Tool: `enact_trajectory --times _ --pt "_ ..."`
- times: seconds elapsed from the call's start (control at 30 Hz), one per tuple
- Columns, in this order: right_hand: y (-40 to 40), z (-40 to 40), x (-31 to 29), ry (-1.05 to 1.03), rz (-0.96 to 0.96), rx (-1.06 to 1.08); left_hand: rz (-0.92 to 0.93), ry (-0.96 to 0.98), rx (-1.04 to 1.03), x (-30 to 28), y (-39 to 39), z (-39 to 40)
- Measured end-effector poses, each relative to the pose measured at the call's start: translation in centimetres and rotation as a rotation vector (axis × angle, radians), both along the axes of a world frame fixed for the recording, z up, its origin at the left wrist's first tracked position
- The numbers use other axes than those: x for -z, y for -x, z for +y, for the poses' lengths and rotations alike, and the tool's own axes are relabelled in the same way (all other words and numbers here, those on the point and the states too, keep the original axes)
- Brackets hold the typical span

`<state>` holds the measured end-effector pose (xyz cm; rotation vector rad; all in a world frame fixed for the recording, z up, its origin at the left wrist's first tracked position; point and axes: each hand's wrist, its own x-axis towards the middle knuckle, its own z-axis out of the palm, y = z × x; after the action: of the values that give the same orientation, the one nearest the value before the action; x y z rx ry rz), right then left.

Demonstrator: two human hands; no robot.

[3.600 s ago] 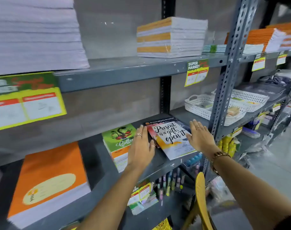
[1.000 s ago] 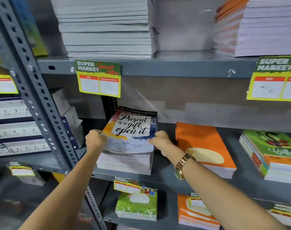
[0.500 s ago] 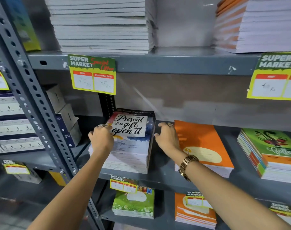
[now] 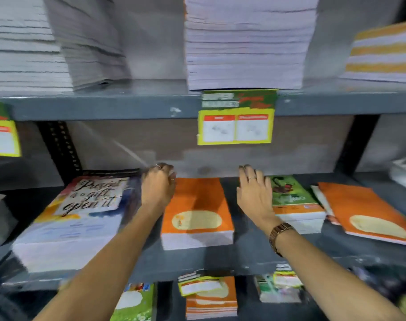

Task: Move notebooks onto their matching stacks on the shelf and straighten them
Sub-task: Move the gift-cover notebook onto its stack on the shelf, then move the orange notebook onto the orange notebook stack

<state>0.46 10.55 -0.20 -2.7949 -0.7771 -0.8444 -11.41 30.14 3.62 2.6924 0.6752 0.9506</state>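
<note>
The orange stack (image 4: 196, 213) on the grey shelf (image 4: 248, 256) is flanked by both hands — the left hand (image 4: 157, 189) is pressed with curled fingers against its left edge, and the right hand (image 4: 255, 193) is held flat with fingers spread just right of it, apart from its side. Left of the orange stack, beyond the left hand, the "Present is a gift" stack (image 4: 77, 218) is seen. Right of the orange stack, just past the right hand, a green-covered stack (image 4: 292, 200) lies, and further right another orange notebook (image 4: 368, 214) is laid askew.

Top notebook (image 4: 86, 205) of left stack reads "Present is a gift, open it"; price tag (image 4: 235, 118) lettering blurred.
</note>
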Motion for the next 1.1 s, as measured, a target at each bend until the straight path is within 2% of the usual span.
enact_trajectory --times 0.13,0.23,0.57,0.67,0.77,0.97,1.1 --pt "-5.3 -7.5 1.0 0.054 0.149 0.103 0.001 -0.004 0.154 0.8 -5.8 -6.2" --pt "-8.3 -12.7 1.9 0.052 0.176 0.197 0.025 0.018 0.216 1.8 -9.3 -10.5" --pt "-13.7 -26.5 5.2 -0.017 0.372 0.478 0.138 0.147 0.467 4.1 -18.2 -23.1" --pt "-14.2 -29.0 5.9 -0.052 0.502 0.554 0.144 0.21 0.537 4.6 -19.9 -26.9" --pt "-14.6 -30.8 6.1 -0.151 0.721 0.63 0.145 0.316 0.597 5.0 -21.3 -30.4" --pt "-16.2 -32.1 5.8 -0.352 0.936 0.725 0.464 0.484 0.562 6.8 -23.6 -36.0" --pt "-17.0 -32.5 5.8 -0.385 0.916 0.74 0.61 0.624 0.44 8.2 -24.1 -36.9"
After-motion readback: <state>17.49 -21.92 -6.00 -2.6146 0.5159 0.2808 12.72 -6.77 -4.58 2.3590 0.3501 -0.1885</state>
